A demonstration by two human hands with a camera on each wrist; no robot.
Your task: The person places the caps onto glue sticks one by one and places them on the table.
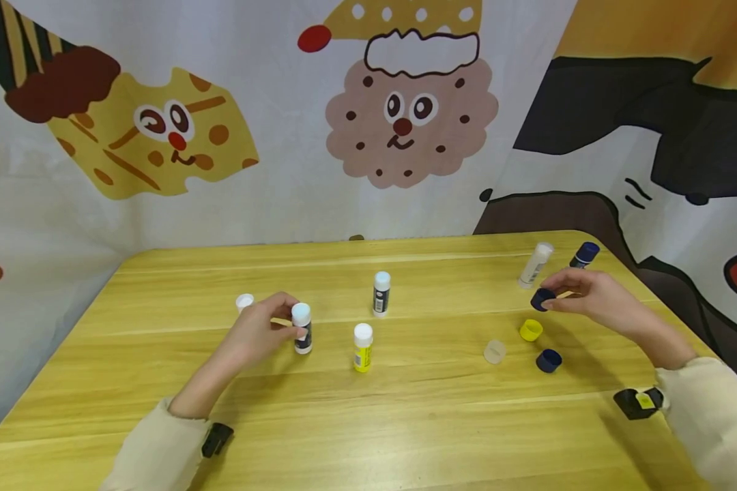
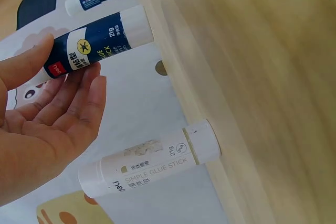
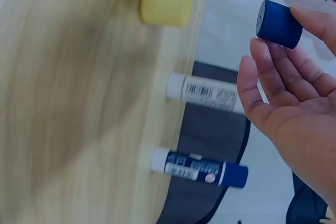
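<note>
My left hand (image 1: 258,334) pinches a navy-labelled glue stick (image 1: 302,338) between thumb and fingers. It stands upright on the table, its pale top showing no blue cap. In the left wrist view a white glue stick (image 2: 152,158) stands beside that hand, which mostly hides it from the head view. On the right, my right hand (image 1: 598,300) holds a dark blue cap (image 3: 279,24) by thumb and fingertips, above the table. Beneath it lie a yellow cap (image 1: 531,331), a second dark blue cap (image 1: 549,361) and a translucent cap (image 1: 495,352).
Mid-table stand another navy-labelled glue stick (image 1: 381,296) and a yellow glue stick (image 1: 362,351) with a white top. Beyond the right hand are a white glue stick (image 1: 533,267) and a blue-capped glue stick (image 1: 585,254). A printed curtain (image 1: 282,204) hangs behind the wooden table (image 1: 405,429).
</note>
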